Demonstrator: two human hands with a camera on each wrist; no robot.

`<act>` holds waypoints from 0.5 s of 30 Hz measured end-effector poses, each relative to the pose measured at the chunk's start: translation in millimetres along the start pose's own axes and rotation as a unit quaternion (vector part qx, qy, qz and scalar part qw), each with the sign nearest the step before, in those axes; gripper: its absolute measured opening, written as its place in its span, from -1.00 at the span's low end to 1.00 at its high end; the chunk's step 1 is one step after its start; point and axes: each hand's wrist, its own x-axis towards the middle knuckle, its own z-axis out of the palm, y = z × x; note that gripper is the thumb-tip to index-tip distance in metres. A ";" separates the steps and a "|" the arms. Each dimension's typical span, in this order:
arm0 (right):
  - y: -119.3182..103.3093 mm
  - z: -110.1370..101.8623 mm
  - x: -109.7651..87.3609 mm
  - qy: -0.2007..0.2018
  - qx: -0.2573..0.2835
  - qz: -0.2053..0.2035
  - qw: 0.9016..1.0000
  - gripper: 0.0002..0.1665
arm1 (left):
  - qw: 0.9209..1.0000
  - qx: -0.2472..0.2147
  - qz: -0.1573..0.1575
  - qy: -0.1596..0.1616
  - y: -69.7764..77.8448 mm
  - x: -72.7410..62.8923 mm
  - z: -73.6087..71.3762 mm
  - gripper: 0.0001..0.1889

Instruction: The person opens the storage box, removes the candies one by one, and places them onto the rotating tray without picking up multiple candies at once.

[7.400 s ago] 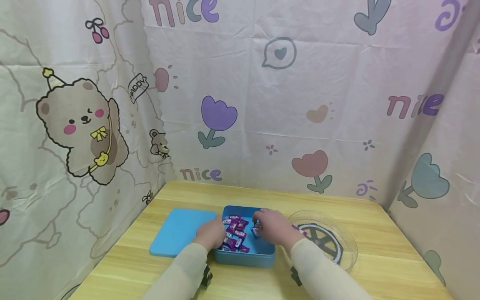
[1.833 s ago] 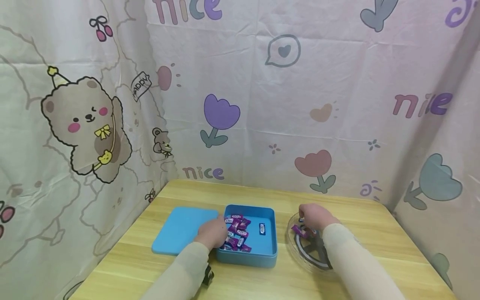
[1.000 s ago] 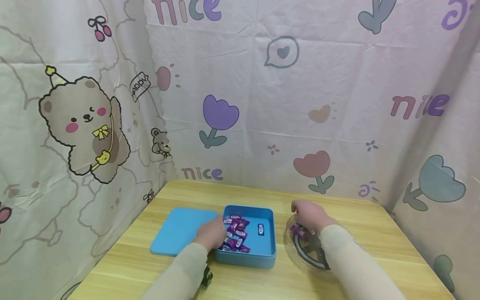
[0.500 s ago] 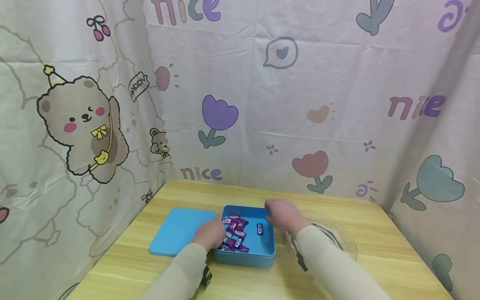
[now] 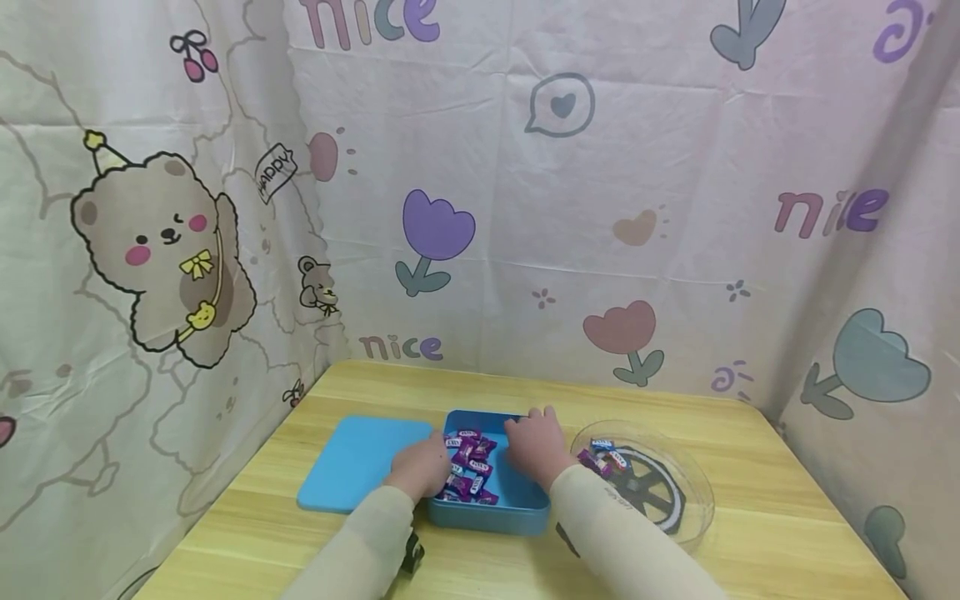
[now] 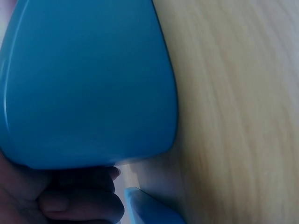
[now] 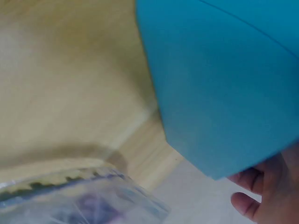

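Note:
A blue rectangular box stands uncovered on the table, with several purple-wrapped candies along its left side. My left hand grips the box's left wall; its bent fingers show against the box in the left wrist view. Over the right half of the box is my right hand, reaching down inside. It covers the spot where a single candy lay, and its fingertips are hidden. In the right wrist view, bent fingers appear beyond the box wall.
Right of the box sits a clear round dish with a few candies at its left side. The flat blue lid lies left of the box on the wooden table. Printed curtains surround the table.
My right hand has moved left from the clear dish, past the box's right edge, to over its inside. Candies in the dish are uncovered again. My left hand stays on the box.

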 end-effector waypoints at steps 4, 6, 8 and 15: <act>-2.2 8.0 -0.1 0.003 -0.018 0.006 1.000 -0.73 | 1.000 0.001 0.004 0.001 0.4 -0.4 0.2 -0.40; -2.9 10.8 -0.5 0.001 -0.023 0.006 1.000 -0.75 | 1.000 -0.002 0.003 0.001 0.3 -0.4 0.6 -0.40; -3.2 13.8 -0.8 -0.001 -0.030 0.003 1.000 -0.76 | 1.000 -0.001 0.003 0.001 0.0 0.0 1.1 -0.40; -4.0 21.3 0.4 -0.009 -0.042 -0.006 0.999 -0.77 | 1.000 -0.006 -0.003 -0.003 0.5 0.9 0.5 -0.40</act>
